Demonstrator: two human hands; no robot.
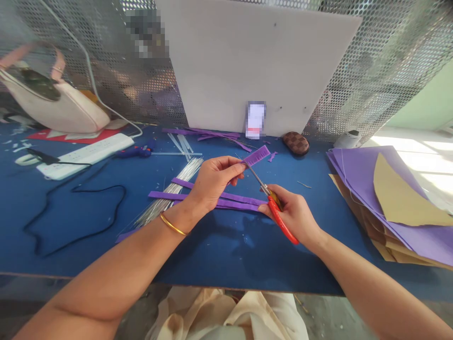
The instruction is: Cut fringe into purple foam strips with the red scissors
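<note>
My left hand (212, 182) pinches a small purple paper strip (257, 155) that is fringed along one edge and held above the blue table (219, 245). Red-handled scissors (274, 208) sit in my right hand (292, 212), their blades angled up-left with the tips at the strip's lower edge. Beneath both hands lie long purple paper strips (226, 198). A bundle of thin silver wires (170, 193) lies beside them to the left. A gold bangle rings my left wrist.
A stack of purple and tan sheets (392, 203) lies at the right. A white power strip (85, 153) with a black cable (81, 212), a pink handbag (53, 101) and a glue gun (136, 151) are at the left. A white board (255, 66) leans on the perforated metal wall, with a brown pouch (296, 142) near it.
</note>
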